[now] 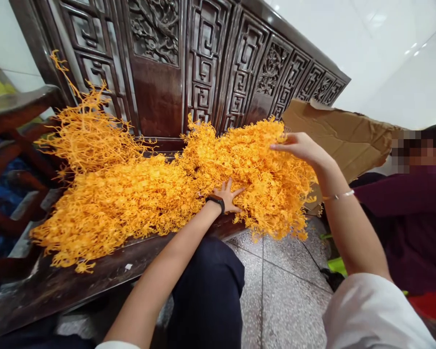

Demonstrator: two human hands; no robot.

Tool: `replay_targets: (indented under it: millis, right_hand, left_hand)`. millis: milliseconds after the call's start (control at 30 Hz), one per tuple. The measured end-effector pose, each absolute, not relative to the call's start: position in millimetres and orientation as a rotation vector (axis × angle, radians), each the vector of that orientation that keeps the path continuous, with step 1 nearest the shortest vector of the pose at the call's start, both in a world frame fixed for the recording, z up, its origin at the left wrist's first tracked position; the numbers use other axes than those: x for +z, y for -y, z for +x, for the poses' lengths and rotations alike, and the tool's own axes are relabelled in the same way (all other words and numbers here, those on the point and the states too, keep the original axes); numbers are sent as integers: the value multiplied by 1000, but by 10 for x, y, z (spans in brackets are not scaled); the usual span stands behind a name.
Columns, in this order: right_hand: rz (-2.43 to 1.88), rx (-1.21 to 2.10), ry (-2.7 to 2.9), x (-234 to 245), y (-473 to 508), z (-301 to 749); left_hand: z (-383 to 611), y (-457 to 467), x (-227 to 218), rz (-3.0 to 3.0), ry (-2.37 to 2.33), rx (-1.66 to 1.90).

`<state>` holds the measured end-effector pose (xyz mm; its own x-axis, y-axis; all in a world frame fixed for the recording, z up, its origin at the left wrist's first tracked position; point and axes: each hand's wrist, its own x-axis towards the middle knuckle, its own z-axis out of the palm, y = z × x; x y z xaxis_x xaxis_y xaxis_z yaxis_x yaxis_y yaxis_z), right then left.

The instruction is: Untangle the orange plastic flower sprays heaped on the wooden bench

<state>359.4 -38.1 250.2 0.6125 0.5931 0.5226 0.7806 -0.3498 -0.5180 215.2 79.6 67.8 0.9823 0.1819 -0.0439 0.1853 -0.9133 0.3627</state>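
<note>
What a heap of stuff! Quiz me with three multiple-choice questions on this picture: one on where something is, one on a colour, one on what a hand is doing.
1. Where does the tangled pile lie?
A. on the tiled floor
B. on the dark wooden bench
C. inside a drawer

2. What colour is the pile?
A. orange
B. green
C. white

3. How is the left hand placed?
A. clenched in a fist
B. raised clear of the pile
C. spread flat on the pile

Answers: 1 B, the pile rests on the seat before the carved backrest. 2 A, every strand is orange. 3 C, the fingers are splayed and pressed down, while the right hand rests atop the heap.
</note>
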Motion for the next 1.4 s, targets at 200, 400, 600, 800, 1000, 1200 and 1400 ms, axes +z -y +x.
replay_targets:
  millis: [200, 400, 600, 800, 1000, 1200, 1400]
  right_hand:
    - [-2548, -498, 1320, 2219, 1208, 2994]
    - [-2801, -671, 696, 1729, 1589, 3347]
    - [-2317, -142, 492, 1386, 1646, 3724]
    - [-1883, -492, 661, 1796, 1566, 3640]
    - [-1711, -235, 645, 2112, 918, 3583]
    - [-2510, -374, 944, 2348, 366, 3441]
    - [-2497, -660, 940, 2699, -81, 3869]
  left_hand:
    - [2150, -812, 666, 2758, -267, -13]
    - [2103, -821, 622, 2756, -232, 6]
    - [2071, -837, 625, 2722, -194, 17]
    - [1904, -1016, 788, 2696, -71, 110]
    - [1629, -840, 1150, 2702, -228, 521]
    - [1810, -242, 1357, 2801, 72, 870]
    - [2123, -334, 1053, 2824, -63, 384]
